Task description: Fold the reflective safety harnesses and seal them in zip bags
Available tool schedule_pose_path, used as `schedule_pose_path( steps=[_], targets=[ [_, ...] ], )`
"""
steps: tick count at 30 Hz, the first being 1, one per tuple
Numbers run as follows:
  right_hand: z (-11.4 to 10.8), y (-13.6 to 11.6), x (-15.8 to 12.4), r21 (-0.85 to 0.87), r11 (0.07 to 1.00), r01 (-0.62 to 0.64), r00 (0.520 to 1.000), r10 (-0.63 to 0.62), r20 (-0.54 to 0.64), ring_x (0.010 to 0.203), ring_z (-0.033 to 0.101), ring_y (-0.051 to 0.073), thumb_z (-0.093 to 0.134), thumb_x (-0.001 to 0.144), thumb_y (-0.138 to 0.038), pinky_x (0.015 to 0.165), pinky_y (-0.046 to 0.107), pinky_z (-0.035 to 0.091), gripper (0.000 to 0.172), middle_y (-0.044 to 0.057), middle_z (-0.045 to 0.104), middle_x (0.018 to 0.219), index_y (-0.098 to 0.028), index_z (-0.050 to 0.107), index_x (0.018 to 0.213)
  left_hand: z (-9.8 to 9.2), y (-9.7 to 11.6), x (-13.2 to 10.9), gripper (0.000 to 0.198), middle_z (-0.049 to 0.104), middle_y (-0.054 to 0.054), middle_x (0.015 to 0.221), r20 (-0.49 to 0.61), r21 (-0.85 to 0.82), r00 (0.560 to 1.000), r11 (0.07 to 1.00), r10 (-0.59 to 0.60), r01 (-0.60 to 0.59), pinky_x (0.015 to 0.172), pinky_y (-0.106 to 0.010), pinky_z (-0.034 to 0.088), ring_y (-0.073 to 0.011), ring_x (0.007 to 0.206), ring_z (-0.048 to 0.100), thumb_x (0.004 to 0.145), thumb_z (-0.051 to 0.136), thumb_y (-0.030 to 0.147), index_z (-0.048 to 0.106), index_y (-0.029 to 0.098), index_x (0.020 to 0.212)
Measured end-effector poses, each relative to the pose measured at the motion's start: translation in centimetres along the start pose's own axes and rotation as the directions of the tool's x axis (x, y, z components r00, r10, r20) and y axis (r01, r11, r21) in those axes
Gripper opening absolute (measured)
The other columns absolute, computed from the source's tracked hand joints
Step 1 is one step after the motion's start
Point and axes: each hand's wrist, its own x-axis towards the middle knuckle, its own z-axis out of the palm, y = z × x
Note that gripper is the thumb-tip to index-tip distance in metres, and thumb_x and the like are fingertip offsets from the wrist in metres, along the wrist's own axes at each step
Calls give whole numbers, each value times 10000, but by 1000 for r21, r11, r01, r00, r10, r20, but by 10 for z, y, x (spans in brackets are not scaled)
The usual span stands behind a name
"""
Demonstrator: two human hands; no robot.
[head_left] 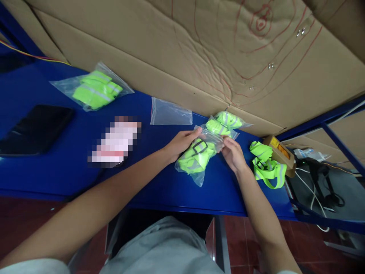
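My left hand [180, 143] and my right hand [232, 154] both pinch the top edge of a clear plastic bag [196, 158] lying on the blue table [159, 182]. Inside the bag is a folded neon-green reflective strap with a black buckle. Just behind it lies a second filled bag [226, 122]. A loose neon-green strap [266, 165] rests to the right of my right hand.
An empty clear bag [170, 113] lies behind my left hand, another filled bag [92, 89] at the far left. A black phone [35, 129] and a blurred card [115, 141] lie left. A small cardboard box [281, 154] and cables sit right. Cardboard sheets form the back wall.
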Motion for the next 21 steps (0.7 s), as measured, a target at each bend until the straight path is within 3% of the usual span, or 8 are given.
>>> schedule_pose_path(
  steps=[3, 7, 9, 13, 18, 21],
  targets=[
    [-1, -4, -1, 46, 997, -69, 998, 68, 18, 666, 568, 123, 759, 870, -491, 644, 264, 508, 318, -14, 564, 755, -218, 619, 790, 0, 0, -1, 643, 792, -110, 940, 2, -5, 1000, 1000, 5, -5, 748, -317, 545, -214, 804, 709, 752, 735, 739, 799, 155, 1013],
    [-7, -10, 2, 50, 996, -75, 997, 73, 32, 726, 625, 121, 877, 764, -413, 709, 261, 542, 331, -26, 640, 823, -235, 617, 863, -3, -3, 1, 600, 791, -101, 971, 1, 19, 999, 999, 49, -49, 781, -325, 539, -231, 865, 709, 798, 707, 712, 793, 167, 1033],
    [-10, -6, 3, 34, 995, -93, 995, 92, 26, 738, 637, 128, 900, 726, -436, 717, 271, 552, 375, -22, 658, 840, -238, 632, 898, -4, -5, 2, 553, 788, -88, 983, -17, 80, 996, 993, 89, -87, 776, -307, 523, -223, 876, 695, 812, 715, 672, 791, 167, 1022],
    [-9, 11, -1, -52, 984, -171, 985, 172, 1, 648, 614, 131, 804, 793, -576, 624, 269, 513, 397, -2, 664, 741, -210, 663, 859, -3, -9, 4, 505, 778, -58, 943, -66, 177, 984, 972, 166, -152, 739, -273, 492, -197, 851, 664, 846, 685, 630, 789, 166, 1017],
    [-11, 18, -7, -66, 996, -59, 996, 63, 66, 608, 582, 119, 786, 849, -496, 606, 259, 461, 337, -18, 649, 681, -207, 628, 778, -3, -4, 5, 504, 716, -36, 727, -85, 124, 994, 990, 73, -62, 609, -272, 463, -165, 636, 600, 802, 718, 630, 783, 152, 947],
    [-12, 14, -8, -36, 998, -60, 993, 64, 99, 583, 585, 116, 802, 829, -500, 589, 255, 454, 371, -24, 650, 672, -206, 589, 754, -6, 0, 6, 522, 722, -45, 744, -56, 154, 994, 984, 98, -88, 631, -281, 480, -175, 655, 613, 812, 700, 648, 777, 150, 949]
  ],
)
